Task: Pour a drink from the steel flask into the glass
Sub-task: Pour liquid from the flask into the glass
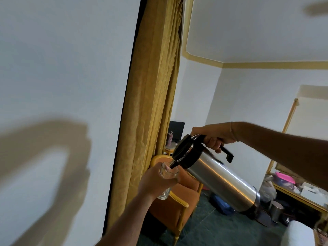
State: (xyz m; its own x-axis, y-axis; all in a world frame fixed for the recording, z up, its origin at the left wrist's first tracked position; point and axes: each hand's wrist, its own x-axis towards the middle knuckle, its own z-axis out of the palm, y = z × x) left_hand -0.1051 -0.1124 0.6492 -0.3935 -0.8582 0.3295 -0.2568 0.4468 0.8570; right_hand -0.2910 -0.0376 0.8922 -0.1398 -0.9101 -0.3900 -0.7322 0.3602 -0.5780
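Note:
A large steel flask [221, 181] with a black top and black handle is tipped steeply, spout down to the left. My right hand [214, 136] grips its handle from above. The black spout reaches into the mouth of a clear glass [167, 172], held upright in the air by my left hand [156, 183], whose fingers wrap its lower half. The glass bottom shows below my palm. I cannot tell whether liquid is flowing.
An orange armchair [179, 205] with yellow wooden arms stands right below the glass. A gold curtain [150, 103] hangs to the left. A cluttered glass-topped table [301, 192] and small bins [276, 212] sit at the right, over dark green carpet.

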